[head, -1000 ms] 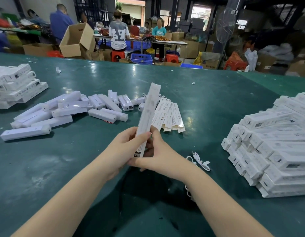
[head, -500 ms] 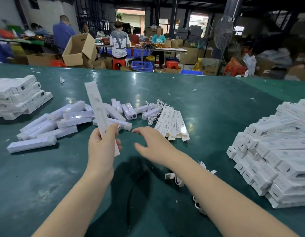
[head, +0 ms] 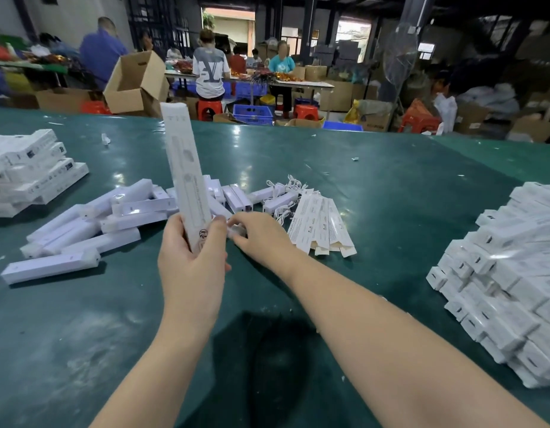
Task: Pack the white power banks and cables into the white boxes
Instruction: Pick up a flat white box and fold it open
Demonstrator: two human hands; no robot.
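On the table [head: 391, 211], packed boxes [head: 29, 168] are stacked far left, with loose power banks [head: 82, 230] beside them. My left hand [head: 191, 267] grips an upright flat box [head: 185, 177]; my right hand [head: 261, 234] pinches a power bank [head: 236, 231], cables [head: 286, 193] just beyond. Flat boxes [head: 321, 225] and a pile [head: 508, 267] wait right; much remains, I judge.

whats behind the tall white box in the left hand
The white box gripped by the left hand covers part of the loose power banks on the table; what lies directly behind is hidden.
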